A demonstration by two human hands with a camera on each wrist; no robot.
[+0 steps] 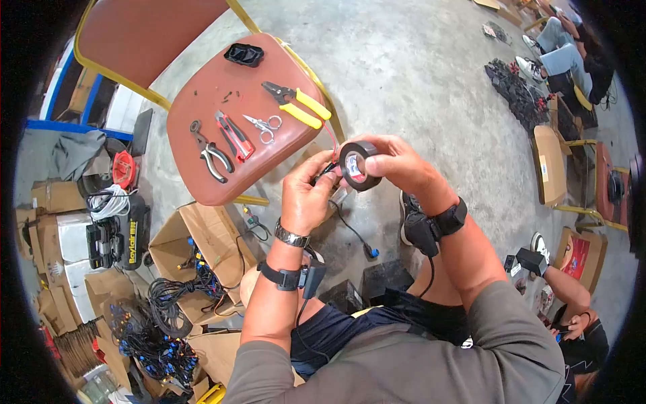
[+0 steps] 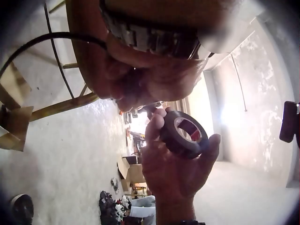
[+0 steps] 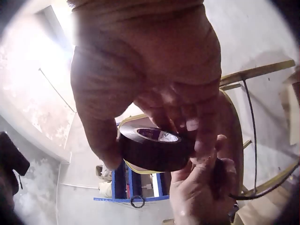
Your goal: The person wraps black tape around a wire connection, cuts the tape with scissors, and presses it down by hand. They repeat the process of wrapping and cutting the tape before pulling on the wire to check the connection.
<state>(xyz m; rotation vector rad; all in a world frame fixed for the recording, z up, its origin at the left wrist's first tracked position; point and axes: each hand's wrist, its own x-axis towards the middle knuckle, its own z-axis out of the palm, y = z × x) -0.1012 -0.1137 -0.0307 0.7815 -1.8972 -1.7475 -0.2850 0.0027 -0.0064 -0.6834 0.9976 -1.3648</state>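
Observation:
My left hand (image 1: 306, 192) pinches the end of a thin black cable (image 1: 346, 223), fingertips close together around a dark section. A thin red wire (image 1: 332, 137) runs up from there, and the cable hangs down to a blue-tipped connector (image 1: 371, 252). Just right of it, my right hand (image 1: 404, 165) grips a roll of black electrical tape (image 1: 348, 152) between thumb and fingers. The tape roll (image 2: 174, 140) stands upright in the left wrist view, its pale core showing. From the right wrist, the roll (image 3: 152, 154) overlaps the left fingertips.
On the brown chair seat (image 1: 192, 161) lie yellow-handled wire strippers (image 1: 303, 108), small scissors (image 1: 266, 126), a red utility knife (image 1: 235, 138), pliers (image 1: 214, 158) and a black plastic piece (image 1: 243, 55). Below stands an open carton (image 1: 212, 232) with bundled cables (image 1: 171, 296). Other people sit at right.

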